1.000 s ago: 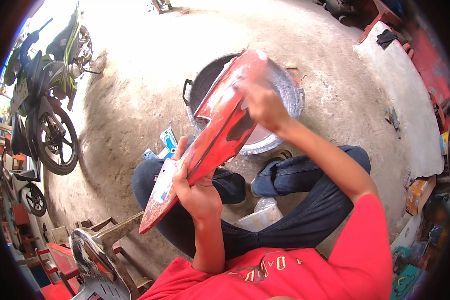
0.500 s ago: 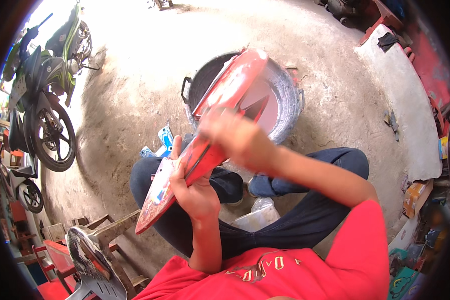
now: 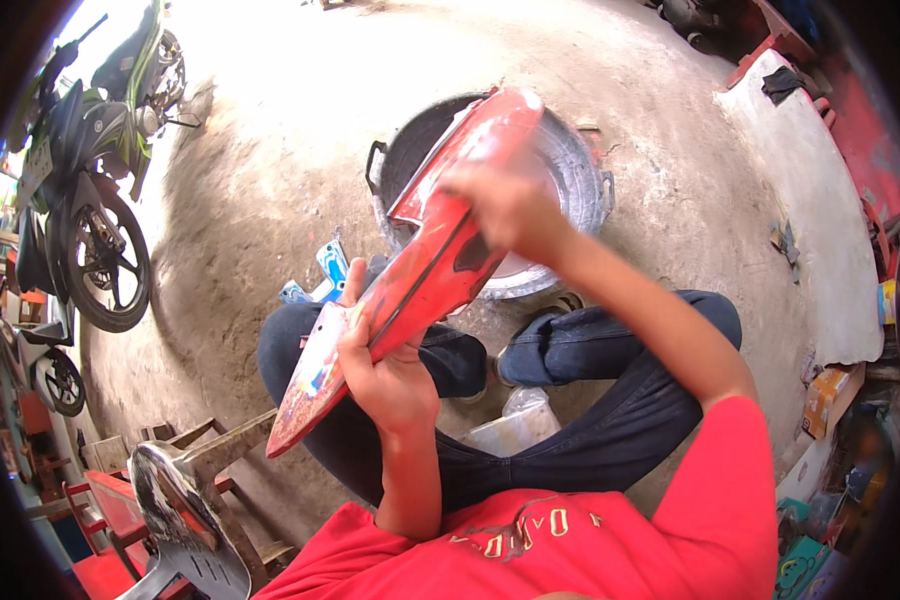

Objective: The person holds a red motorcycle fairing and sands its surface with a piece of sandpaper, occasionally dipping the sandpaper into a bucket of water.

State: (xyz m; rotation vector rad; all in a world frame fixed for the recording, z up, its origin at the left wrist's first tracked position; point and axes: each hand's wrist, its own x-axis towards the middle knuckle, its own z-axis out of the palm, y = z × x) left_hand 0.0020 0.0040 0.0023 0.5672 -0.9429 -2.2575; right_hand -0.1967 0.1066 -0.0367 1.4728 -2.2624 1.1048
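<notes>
A long red motorcycle body panel [image 3: 410,290], worn and patchy at its pointed lower-left end, slants across my lap. Its far end reaches over a black basin [image 3: 582,190] with pale, milky residue on its inner wall. My left hand [image 3: 382,365] grips the panel near the pointed end, with one finger sticking up along its edge. Against the panel's upper part lies my right hand [image 3: 510,205], blurred by motion, its fingers curled down on the red surface. Whatever may be under those fingers is hidden.
A blue and white patterned piece [image 3: 330,272] lies on the concrete floor left of the basin. A whitish container [image 3: 515,430] sits between my legs. A scuffed grey-black panel [image 3: 195,515] leans at lower left; a motorcycle [image 3: 100,230] stands beyond. A cardboard box [image 3: 832,400] is at right.
My right hand has slid along the panel toward its far end, up and to the right, baring more of the middle. The left hand keeps its hold, with the panel shifted only slightly.
</notes>
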